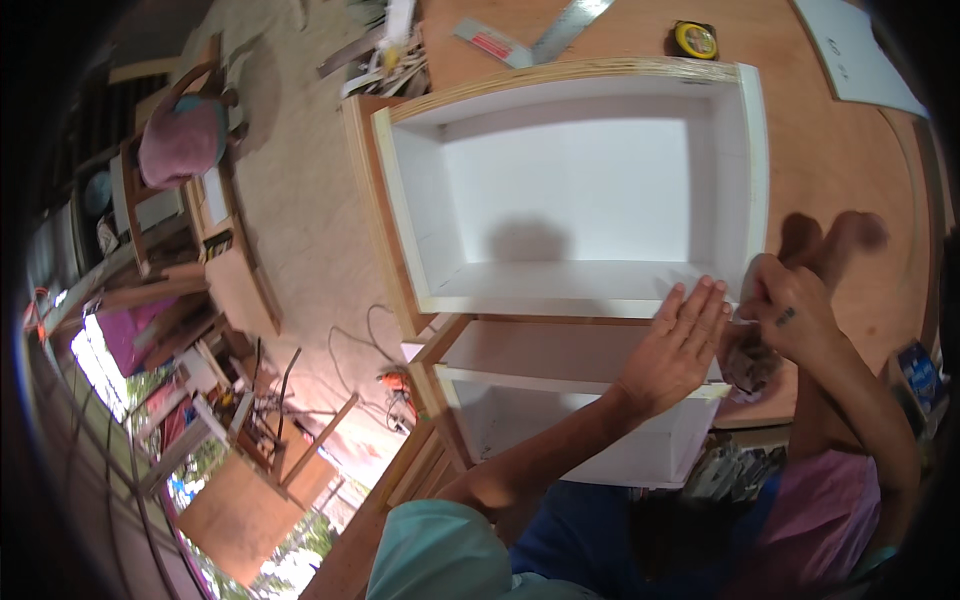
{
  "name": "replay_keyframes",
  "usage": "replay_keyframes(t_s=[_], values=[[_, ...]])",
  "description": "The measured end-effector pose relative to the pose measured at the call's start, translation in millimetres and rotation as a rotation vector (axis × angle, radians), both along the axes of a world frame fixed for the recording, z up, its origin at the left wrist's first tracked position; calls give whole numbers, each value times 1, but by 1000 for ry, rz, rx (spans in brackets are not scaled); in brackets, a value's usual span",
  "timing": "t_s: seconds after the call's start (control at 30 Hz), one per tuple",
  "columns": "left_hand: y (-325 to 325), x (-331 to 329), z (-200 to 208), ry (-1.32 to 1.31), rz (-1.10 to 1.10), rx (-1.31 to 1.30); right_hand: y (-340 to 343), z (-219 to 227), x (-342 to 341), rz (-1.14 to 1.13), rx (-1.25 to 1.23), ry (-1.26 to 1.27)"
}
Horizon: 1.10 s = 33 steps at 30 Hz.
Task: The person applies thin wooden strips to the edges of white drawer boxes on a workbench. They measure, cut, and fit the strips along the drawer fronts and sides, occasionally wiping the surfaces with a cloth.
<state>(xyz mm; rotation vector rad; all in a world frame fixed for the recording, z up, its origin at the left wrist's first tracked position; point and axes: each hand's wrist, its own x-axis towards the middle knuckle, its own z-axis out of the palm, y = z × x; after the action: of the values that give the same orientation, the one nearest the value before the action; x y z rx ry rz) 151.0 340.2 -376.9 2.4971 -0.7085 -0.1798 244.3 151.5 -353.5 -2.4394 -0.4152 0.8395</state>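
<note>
My feed: white-painted open rectangular wooden box w/ bare ply edging [753, 180], hollow facing up, at the brown wooden tabletop [850, 150]. L hand [682, 345] flat at its near R corner, fingers straight, close together. R hand [797, 318] curled just beside same corner; can't tell if it pinches anything.

Around: yellow-black tape measure [695, 40] & silver metal square [572, 28] past far edge; white flat board w/ dark marks [862, 55] far R. Grey-brown crumpled bundle [750, 368] just below R hand. 2nd white open box [635, 455] on near side; bare L forearm [570, 440] crosses it & blocks part of my view. Orange corded tool [396, 382] on floor, L.

Hard to see: R palm hidden, near R corner covered by hands. Bundle's material unclear. Blue packet [918, 372] partly lost in dark R rim. Brown blurred shape beyond R hand: shadow or solid, can't tell.
</note>
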Motion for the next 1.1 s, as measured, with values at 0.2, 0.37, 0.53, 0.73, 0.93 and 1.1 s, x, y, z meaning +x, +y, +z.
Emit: replay_keyframes(t_s=[0.2,0.37,0.53,0.73,0.93,1.1], values=[[49,-11,2,-5,39,165,0,-2,1,-24,-35,1],[100,-20,5,63,162,57,-1,-5,0,-38,-14,-39],[160,-30,2,-46,319,272,2,-2,-4,-12,-73,-93],[255,-1,33,282,971,-82,6,-4,-4,144,-306,-171],[270,-17,-24,198,788,-457,-4,-10,-9,68,-341,-166],[255,-11,-19,270,1056,-452,-35,-29,-51,-599,22,109]])
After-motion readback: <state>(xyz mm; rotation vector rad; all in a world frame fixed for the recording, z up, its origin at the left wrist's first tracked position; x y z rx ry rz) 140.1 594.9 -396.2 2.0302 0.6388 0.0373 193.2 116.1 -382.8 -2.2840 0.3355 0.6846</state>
